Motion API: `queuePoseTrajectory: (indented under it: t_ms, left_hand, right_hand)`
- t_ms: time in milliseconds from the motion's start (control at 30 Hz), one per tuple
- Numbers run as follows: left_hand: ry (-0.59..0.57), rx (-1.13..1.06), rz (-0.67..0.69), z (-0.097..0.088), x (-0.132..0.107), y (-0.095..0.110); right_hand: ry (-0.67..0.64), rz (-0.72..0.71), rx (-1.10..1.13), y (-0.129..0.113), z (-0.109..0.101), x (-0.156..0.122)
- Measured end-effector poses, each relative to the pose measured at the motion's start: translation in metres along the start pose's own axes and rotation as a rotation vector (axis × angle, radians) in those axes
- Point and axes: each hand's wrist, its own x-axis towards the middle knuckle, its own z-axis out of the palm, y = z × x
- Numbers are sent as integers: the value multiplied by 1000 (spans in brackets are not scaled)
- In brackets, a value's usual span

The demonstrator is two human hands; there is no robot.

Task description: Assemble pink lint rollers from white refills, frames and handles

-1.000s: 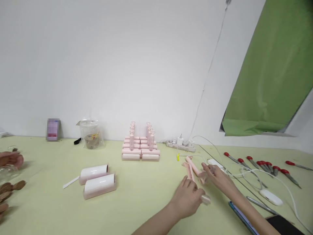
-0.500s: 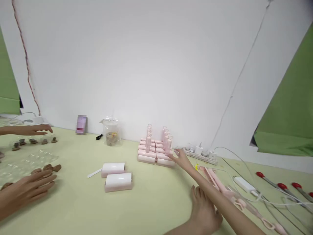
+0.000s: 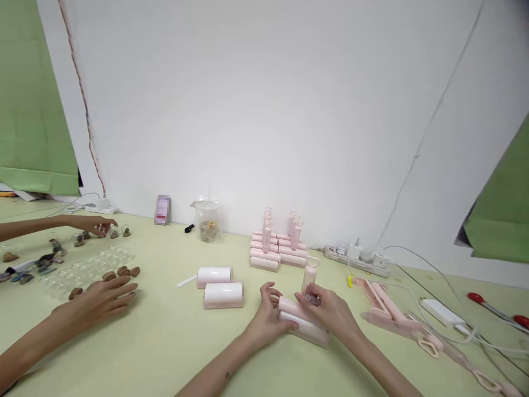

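Note:
My left hand (image 3: pixel 268 317) is wrapped round the left end of a pink-and-white lint roller (image 3: pixel 306 328), low over the table. At its right end, my right hand (image 3: pixel 333 314) grips the roller's upright pink handle (image 3: pixel 309 278), which has a heart-shaped loop on top. Beyond my hands stand rows of similar pink rollers (image 3: pixel 264 259), several with upright loop-topped handles (image 3: pixel 267 237). Left of my hands lie two white rolls in pink cases (image 3: pixel 223 295), without handles.
A co-worker's hands (image 3: pixel 99 300) are at the left, among clear domes (image 3: pixel 95 267) and brown pieces (image 3: pixel 124 271). A bagged tape roll (image 3: pixel 209 229) stands by the wall. Rightward lie a power strip (image 3: pixel 359 262), cables, loose pink handle parts (image 3: pixel 384 306) and red-tipped tools (image 3: pixel 476 298).
My right hand has drawn back from the rows with a front-right roller and its handle. My left hand has come onto that roller. The view has turned left.

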Motion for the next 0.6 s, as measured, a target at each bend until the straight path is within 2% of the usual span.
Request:
queuePoseTrajectory:
  t_ms: [100,200,267,333,400,433,500,533,600]
  left_hand:
    - [-10,-5,10,1,17,-2]
    - [32,-13,14,1,33,-4]
    - [87,-31,22,0,37,0]
    - [139,-69,25,-2,32,8]
    - [136,-134,-7,-3,20,19]
    - [101,-165,-36,-4,12,25]
    - [-65,-288,-143,-6,-5,35]
    - [-170,-388,-211,-6,-12,39]
    - [-318,-597,-327,-6,-24,42]
  right_hand:
    - [120,24,65,-7,-14,-4]
    - [304,42,150,-12,-36,1]
    - [406,38,209,-13,-50,-2]
    - [432,-5,269,-12,-57,-12]
    - [336,-132,343,-8,-55,-27]
    - [239,-226,383,-6,-52,-35]
    - [-21,-421,422,0,-43,-50]
    - [-146,-474,393,4,-39,-56]
    - [-278,-516,225,16,-31,-61]
